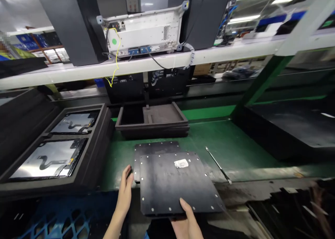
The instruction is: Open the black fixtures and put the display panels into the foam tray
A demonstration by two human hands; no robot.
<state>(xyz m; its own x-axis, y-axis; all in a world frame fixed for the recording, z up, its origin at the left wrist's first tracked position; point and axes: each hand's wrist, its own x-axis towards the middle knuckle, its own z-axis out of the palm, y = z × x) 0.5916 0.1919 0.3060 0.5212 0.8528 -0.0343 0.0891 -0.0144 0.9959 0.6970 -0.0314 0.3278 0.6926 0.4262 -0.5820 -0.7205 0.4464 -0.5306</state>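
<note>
1. My right hand (186, 216) has the front plate (172, 183) by its near edge, thumb on top.
2. From my feed, it looks longer left-right, partly covering the back plate (157, 148).
3. My left hand (125, 192): spread, empty, beside the back plate's left edge.

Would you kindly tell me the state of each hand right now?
Left hand: open, by the left edge of the rear panel; contact cannot be told.
Right hand: holding the front panel at its near edge, thumb on top.
</note>
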